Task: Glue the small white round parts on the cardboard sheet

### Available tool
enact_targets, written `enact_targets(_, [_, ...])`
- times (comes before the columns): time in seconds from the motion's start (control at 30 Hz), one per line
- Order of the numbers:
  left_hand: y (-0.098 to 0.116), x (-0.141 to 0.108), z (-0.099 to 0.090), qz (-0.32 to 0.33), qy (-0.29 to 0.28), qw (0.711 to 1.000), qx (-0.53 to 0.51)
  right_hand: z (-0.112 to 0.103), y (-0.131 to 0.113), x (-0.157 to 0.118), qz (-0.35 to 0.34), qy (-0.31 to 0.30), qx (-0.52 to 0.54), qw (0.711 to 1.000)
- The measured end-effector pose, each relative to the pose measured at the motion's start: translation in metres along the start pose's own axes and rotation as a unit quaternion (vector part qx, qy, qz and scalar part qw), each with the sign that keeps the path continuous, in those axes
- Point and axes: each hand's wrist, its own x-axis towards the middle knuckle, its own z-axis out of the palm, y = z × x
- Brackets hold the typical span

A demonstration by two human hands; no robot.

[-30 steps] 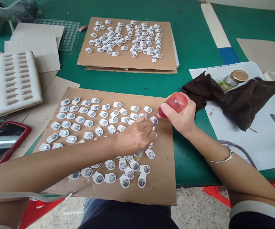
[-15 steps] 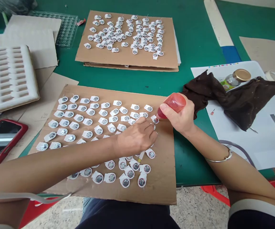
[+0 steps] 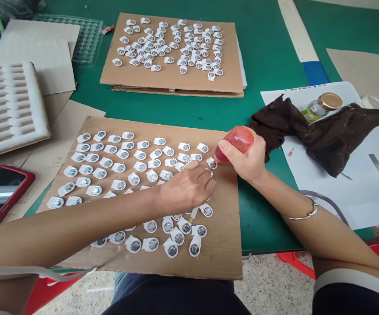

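Observation:
My right hand point(image 3: 250, 157) is wrapped round a soft red squeeze bottle point(image 3: 238, 141), tilted so its nozzle points down-left. The nozzle meets or nearly meets a small white tabbed piece with a round metal centre point(image 3: 212, 163) near the cardboard's right edge. Beside it my left hand point(image 3: 189, 186) is closed in a pinch on a slim tool; the tool's white, yellowish-ended handle point(image 3: 193, 215) shows below the palm, and a thin dark tip seems to reach that same piece. Several like pieces lie in rows on the cardboard sheet point(image 3: 224, 245), some hidden by my left forearm.
Another cardboard stack point(image 3: 143, 78) with similar pieces lies farther back. To the left are a white slotted foam tray point(image 3: 12, 109) and a red-cased phone point(image 3: 4, 192). A dark brown cloth point(image 3: 327, 140) and a gold-lidded jar point(image 3: 329, 101) rest on white paper at right.
The whole view has shifted slightly to the left. Both hands stay at the same piece, with the bottle and slim tool still held.

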Motion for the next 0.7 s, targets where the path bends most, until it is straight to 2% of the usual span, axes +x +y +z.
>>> enact_targets(0.4, [0.0013,-0.0004,0.0029,0.005,0.014,1.0,0.008,-0.0006,0.0026,0.0012,0.003,0.005,0.005,1.0])
enact_targets(0.7, [0.0013,-0.0006,0.0023,0.006,0.0,1.0,0.019,-0.0004,0.0034,0.0007,0.008,0.003,0.02,1.0])
